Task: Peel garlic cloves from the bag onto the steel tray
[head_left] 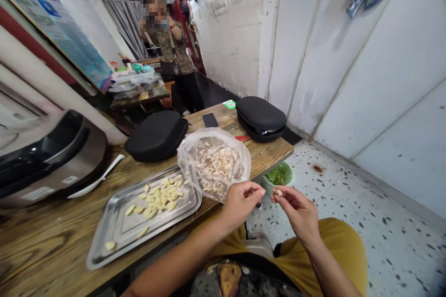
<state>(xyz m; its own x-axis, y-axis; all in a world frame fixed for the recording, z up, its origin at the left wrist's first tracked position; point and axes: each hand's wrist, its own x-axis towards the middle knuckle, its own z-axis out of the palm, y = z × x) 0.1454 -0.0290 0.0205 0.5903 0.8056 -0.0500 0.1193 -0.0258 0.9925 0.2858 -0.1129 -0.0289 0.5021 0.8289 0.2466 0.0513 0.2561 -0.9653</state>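
My right hand pinches a small garlic clove between thumb and fingers, above my lap. Just left of it, my left hand has thumb and forefinger pressed together; whatever they hold, if anything, is too small to make out. A gap separates the two hands. Behind my left hand, a clear plastic bag stands open, full of unpeeled garlic cloves and skins. Peeled garlic cloves lie scattered on a metal tray to the left.
Two black cases and a phone lie on the wooden table. A rice cooker and a white spoon are at left. On the floor sits a green bowl of leaves. A person stands behind.
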